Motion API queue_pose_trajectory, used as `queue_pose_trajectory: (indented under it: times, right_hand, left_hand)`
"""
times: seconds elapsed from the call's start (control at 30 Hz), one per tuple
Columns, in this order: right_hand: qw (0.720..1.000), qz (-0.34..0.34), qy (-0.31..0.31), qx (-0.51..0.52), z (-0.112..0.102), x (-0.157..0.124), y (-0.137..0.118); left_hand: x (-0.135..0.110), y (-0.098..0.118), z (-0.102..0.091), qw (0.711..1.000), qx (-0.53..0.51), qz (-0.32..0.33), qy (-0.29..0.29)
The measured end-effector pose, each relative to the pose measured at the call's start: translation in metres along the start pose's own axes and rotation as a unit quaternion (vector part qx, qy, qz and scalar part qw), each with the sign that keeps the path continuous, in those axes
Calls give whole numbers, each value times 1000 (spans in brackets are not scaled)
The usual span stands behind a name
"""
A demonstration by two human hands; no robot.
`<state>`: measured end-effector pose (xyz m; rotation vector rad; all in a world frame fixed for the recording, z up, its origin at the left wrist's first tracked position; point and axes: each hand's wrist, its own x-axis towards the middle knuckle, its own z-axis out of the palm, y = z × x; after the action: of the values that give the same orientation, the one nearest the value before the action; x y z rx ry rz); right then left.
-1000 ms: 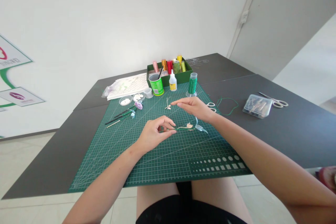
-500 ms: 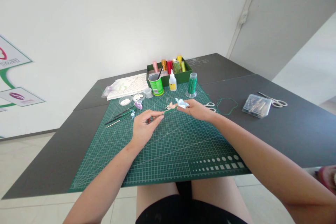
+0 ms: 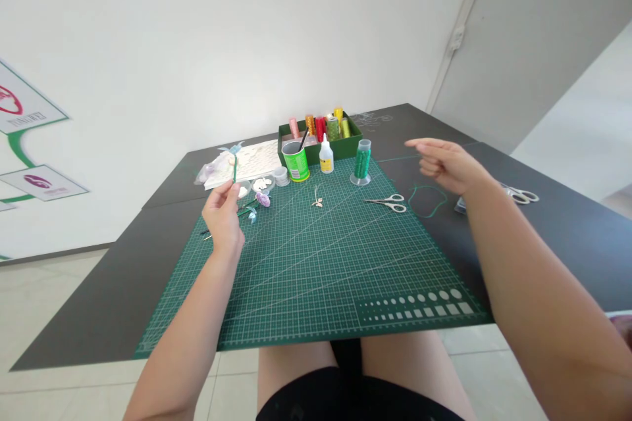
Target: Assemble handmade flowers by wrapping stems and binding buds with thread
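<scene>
My left hand (image 3: 223,214) is raised over the left side of the green cutting mat (image 3: 316,270), closed on a thin green stem that carries a small pale blue flower (image 3: 234,151) at its top, held upright. My right hand (image 3: 443,163) hovers above the dark table to the right of the mat, fingers spread and holding nothing. Below it lies a loop of green wire (image 3: 427,200). A pair of small scissors (image 3: 390,202) rests on the mat's right part. A tiny beige piece (image 3: 316,199) lies mid-mat.
At the mat's far edge stand a green can (image 3: 295,161), a glue bottle (image 3: 325,155), a green bead tube (image 3: 362,161) and a green box of thread spools (image 3: 320,131). Finished stems with a purple flower (image 3: 260,198), small dishes, white sheets, a clear plastic box and larger scissors (image 3: 521,194) surround them.
My left hand carried the flower stem up and to the left. My right hand let go of it and swung right, off the mat. The small scissors came into view.
</scene>
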<state>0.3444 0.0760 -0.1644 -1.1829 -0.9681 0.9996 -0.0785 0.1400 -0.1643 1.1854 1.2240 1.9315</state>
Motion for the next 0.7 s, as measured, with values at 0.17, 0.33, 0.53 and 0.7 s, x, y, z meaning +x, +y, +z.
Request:
queue_pose_trajectory:
  times: [0.17, 0.33, 0.53, 0.7]
  right_hand:
    - [895, -72, 409, -161, -55, 3, -7]
    - [676, -56, 616, -401, -61, 10, -3]
    - [814, -295, 256, -430, 29, 2, 6]
    - [920, -257, -121, -271, 120, -38, 29]
  left_hand:
    - [7, -2, -3, 1000, 5, -7, 18]
    - [-11, -2, 4, 996, -19, -50, -74]
    - [-54, 3, 16, 971, -8, -98, -217]
    - [-76, 9, 20, 953, 0, -117, -281]
